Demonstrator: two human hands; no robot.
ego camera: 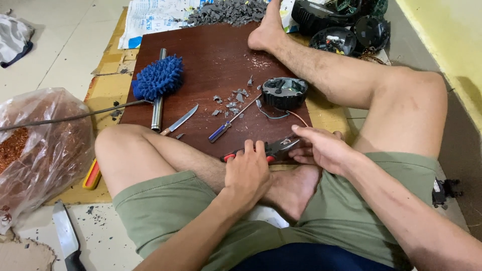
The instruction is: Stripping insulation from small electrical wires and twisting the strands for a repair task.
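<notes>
Left hand (pixel 247 173): fingers curled over the red handles of the pliers (pixel 266 149), gripping them at the near edge of the board (pixel 211 55). Pliers: lying low across the board edge, jaws pointing right. Right hand (pixel 321 148): fingers bent and close together at the plier jaws; whether they pinch anything there cannot be told. Round black unit (pixel 284 92): on the board beyond the hands, thin wires trailing toward the pliers. Screwdriver (pixel 228 125), knife (pixel 179 120), blue duster (pixel 159 78): left on the board. Grey chips (pixel 233 98): scattered mid-board.
</notes>
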